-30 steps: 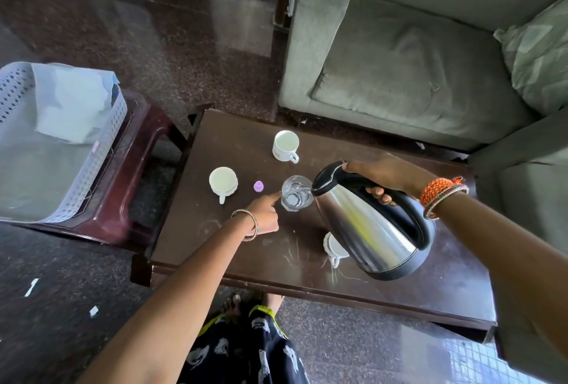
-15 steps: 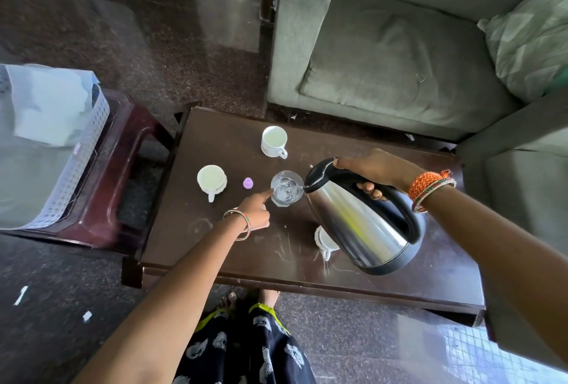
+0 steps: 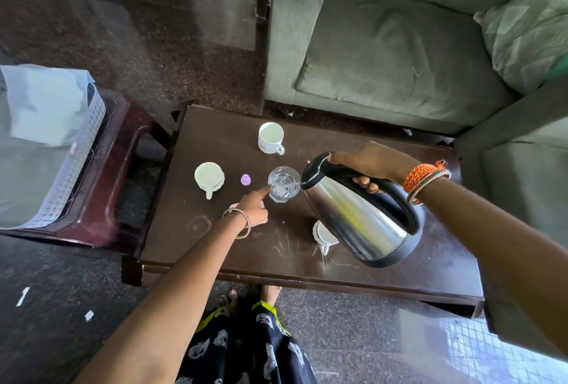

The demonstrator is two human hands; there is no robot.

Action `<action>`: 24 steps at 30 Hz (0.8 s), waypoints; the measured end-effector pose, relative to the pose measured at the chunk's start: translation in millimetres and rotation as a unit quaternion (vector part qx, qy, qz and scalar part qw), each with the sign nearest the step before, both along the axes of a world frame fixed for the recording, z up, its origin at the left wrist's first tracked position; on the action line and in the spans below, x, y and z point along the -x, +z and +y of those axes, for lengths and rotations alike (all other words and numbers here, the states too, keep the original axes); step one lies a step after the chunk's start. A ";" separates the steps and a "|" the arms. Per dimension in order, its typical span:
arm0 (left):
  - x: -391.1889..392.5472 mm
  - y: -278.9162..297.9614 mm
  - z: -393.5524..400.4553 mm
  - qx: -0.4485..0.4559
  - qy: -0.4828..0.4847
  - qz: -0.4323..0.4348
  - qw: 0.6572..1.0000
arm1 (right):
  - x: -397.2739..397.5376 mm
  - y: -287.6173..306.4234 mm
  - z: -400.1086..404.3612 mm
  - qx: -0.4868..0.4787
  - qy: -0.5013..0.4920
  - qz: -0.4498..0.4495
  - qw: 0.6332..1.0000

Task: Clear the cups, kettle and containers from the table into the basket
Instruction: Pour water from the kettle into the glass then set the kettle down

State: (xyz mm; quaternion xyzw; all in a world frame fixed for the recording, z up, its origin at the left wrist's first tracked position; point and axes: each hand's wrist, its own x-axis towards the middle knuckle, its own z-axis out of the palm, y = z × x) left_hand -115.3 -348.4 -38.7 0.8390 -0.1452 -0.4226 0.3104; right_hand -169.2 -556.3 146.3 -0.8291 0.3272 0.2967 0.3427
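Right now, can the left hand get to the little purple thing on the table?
Probably yes. The left hand only touches the clear drinking glass with a fingertip, and the small purple object lies just beside it on the dark wooden table, with nothing between them.

We see a living room in a home. The landmark is the low dark wooden surface (image 3: 233,248) in the middle, a coffee table. Just behind it stands a grey-green upholstered armchair (image 3: 384,45) with a loose seat cushion, and a patterned pillow (image 3: 528,30) lies at the chair's far right. To the left of the surface is a dark red plastic stool (image 3: 123,174), and a white perforated basket (image 3: 76,162) rests on it. On the surface are white teacups (image 3: 270,137) and a steel electric kettle (image 3: 362,217), ordinary household things. The floor (image 3: 153,45) around the surface is dark speckled stone, polished.
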 end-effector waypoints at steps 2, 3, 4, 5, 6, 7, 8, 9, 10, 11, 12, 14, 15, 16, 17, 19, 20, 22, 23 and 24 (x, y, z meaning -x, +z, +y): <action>0.4 0.4 -1.3 0.002 0.005 0.002 1.000 | -0.3 0.1 0.7 0.002 0.001 -0.003 1.000; 0.2 0.5 -2.0 0.002 0.010 0.002 1.000 | -0.6 -0.4 1.5 0.003 0.001 -0.004 1.000; 0.1 0.8 -2.6 0.003 0.014 0.000 1.000 | -0.6 -1.1 2.1 0.005 0.002 -0.006 1.000; -0.2 0.6 -3.2 0.002 0.016 -0.004 1.000 | -0.7 -2.2 2.6 0.007 0.002 -0.007 1.000; -0.6 0.8 -3.5 0.000 0.013 -0.008 1.000 | -0.9 -3.3 3.4 0.008 0.002 -0.008 1.000; -1.3 0.3 -3.5 -0.003 0.009 -0.010 1.000 | -1.2 -4.1 4.3 0.009 0.003 -0.010 1.000; -2.0 0.1 -3.1 -0.005 0.004 -0.009 1.000 | -1.3 -4.5 5.3 0.011 0.005 -0.011 1.000; -3.0 -0.3 -2.7 -0.005 0.000 -0.008 1.000 | -1.7 -4.7 6.0 0.013 0.008 -0.013 1.000; -3.7 -0.3 -2.2 -0.006 -0.003 -0.007 1.000 | -1.9 -4.3 6.5 0.014 0.009 -0.015 1.000; -3.9 -0.3 -1.7 -0.006 -0.006 -0.006 1.000 | -2.2 -4.3 6.6 0.015 0.009 -0.017 1.000; -4.1 -0.1 -1.1 -0.007 -0.008 -0.005 1.000 | -2.3 -4.3 6.4 0.017 0.007 -0.017 1.000; -4.1 0.2 -0.5 -0.009 -0.010 -0.007 1.000 | -2.7 -5.1 6.0 0.021 0.007 -0.016 1.000; -3.9 -0.1 -0.4 -0.009 -0.012 -0.008 1.000 | -2.8 -5.7 5.9 0.023 0.008 -0.016 1.000; -3.4 0.3 -0.6 -0.008 -0.013 -0.009 1.000 | -2.7 -6.1 6.1 0.025 0.009 -0.016 1.000; -2.9 0.7 -0.8 -0.005 -0.011 -0.009 1.000 | -2.7 -6.2 6.3 0.027 0.011 -0.015 0.999; -2.4 0.5 -1.4 0.004 -0.003 -0.008 1.000 | -2.3 -6.2 7.0 0.031 0.017 -0.012 0.999; -2.3 -0.3 -1.5 0.006 0.000 -0.008 1.000 | -2.0 -5.5 7.6 0.031 0.020 -0.010 0.999; -2.2 -1.2 -0.9 0.006 0.002 -0.010 1.000 | -2.0 -3.9 8.8 0.033 0.021 -0.007 0.999; -2.2 -1.1 -1.0 0.008 0.004 -0.009 1.000 | -2.1 -2.5 9.4 0.034 0.021 -0.006 0.999; -2.0 -1.0 -1.2 0.013 0.010 -0.002 1.000 | -2.2 -1.2 10.2 0.036 0.022 -0.005 0.999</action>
